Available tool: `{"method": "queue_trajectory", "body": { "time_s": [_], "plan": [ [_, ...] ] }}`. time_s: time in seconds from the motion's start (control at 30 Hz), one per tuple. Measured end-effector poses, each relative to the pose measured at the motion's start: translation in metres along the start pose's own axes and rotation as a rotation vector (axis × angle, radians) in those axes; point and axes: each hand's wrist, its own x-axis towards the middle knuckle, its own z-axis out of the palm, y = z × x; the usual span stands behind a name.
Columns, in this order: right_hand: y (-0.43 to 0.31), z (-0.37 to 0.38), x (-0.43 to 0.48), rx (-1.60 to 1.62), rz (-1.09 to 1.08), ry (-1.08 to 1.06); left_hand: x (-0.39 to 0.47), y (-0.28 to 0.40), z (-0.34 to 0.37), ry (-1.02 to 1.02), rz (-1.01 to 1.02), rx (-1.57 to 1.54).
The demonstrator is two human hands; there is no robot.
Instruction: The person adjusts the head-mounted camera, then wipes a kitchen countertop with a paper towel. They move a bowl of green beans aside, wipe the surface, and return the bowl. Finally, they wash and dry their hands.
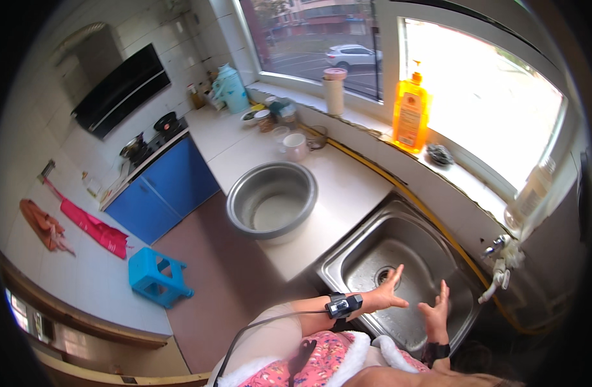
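Note:
Both of my hands are held over the stainless steel sink [421,251], fingers spread and nothing in them. My left hand [388,291] is near the drain, with a black device strapped at its wrist and a cable running from it. Facing it from the right, my right hand [437,309] also wears a black wristband. A large round metal pot [271,231] stands on the white counter to the left of the sink, with a pale whitish bottom inside. The faucet [499,278] is mounted on the wall at the sink's right.
On the windowsill stand an orange pump bottle [411,113], a steel wool scourer [440,155] and a clear bottle [530,193]. A yellow hose [436,220] runs along the wall. Behind the pot is a pink mug [295,147]. A blue plastic stool [158,278] stands on the floor.

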Motion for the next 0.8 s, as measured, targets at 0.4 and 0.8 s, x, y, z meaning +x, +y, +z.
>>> {"method": "queue_trajectory", "body": {
  "time_s": [0.4, 0.8],
  "plan": [
    [-0.089, 0.131, -0.041, 0.428, 0.011, 0.044, -0.151, 0.02, -0.149, -0.529, 0.332, -0.111],
    [-0.255, 0.535, -0.187, 1.115, 0.45, -1.348, -0.445, -0.037, -0.423, 0.072, 0.634, -0.7]
  ]
}}
